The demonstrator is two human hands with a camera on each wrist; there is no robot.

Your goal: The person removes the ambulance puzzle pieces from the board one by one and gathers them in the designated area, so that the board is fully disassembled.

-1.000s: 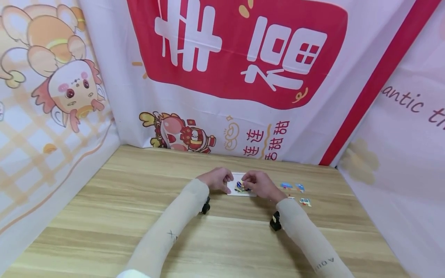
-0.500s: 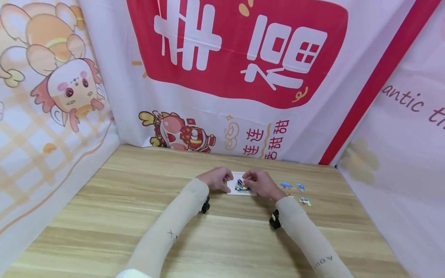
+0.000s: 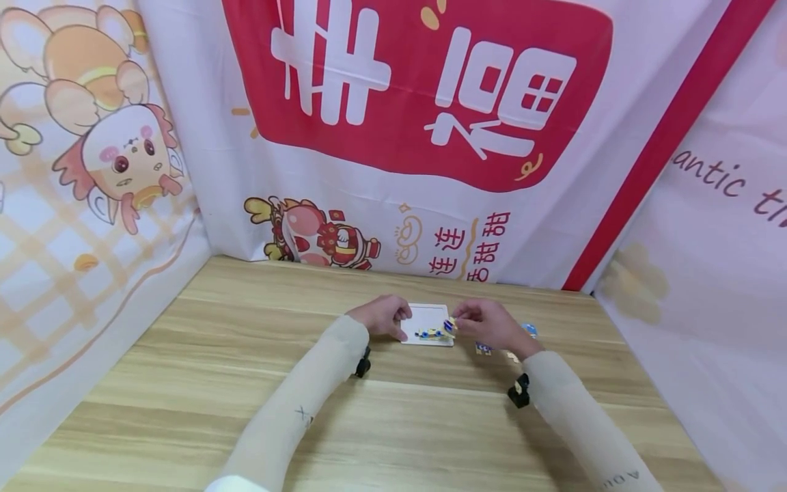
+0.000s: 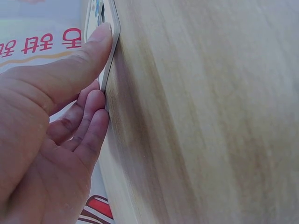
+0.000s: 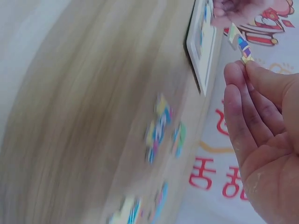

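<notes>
A white-framed puzzle board (image 3: 425, 314) lies flat on the table, with a strip of joined yellow and blue puzzle pieces (image 3: 433, 333) along its near side. At the board's left edge, my left hand (image 3: 382, 317) holds it: in the left wrist view the thumb (image 4: 102, 33) presses the rim and the curled fingers touch its side. My right hand (image 3: 490, 323) pinches one puzzle piece (image 5: 243, 46), yellow with blue and purple, between thumb and forefinger. That piece is tilted up above the board's right edge. What lies under the right hand is partly hidden in the head view.
Several loose puzzle pieces (image 5: 160, 122) lie on the wooden table (image 3: 393, 424) to the right of the board, among them a blue one (image 3: 529, 331). A printed cloth (image 3: 393, 205) hangs along the table's back edge, and cloths stand at both sides.
My right hand has moved right from over the board to its right edge, carrying the puzzle piece with it. The board's upper area is now uncovered. My left hand has stayed in place.
</notes>
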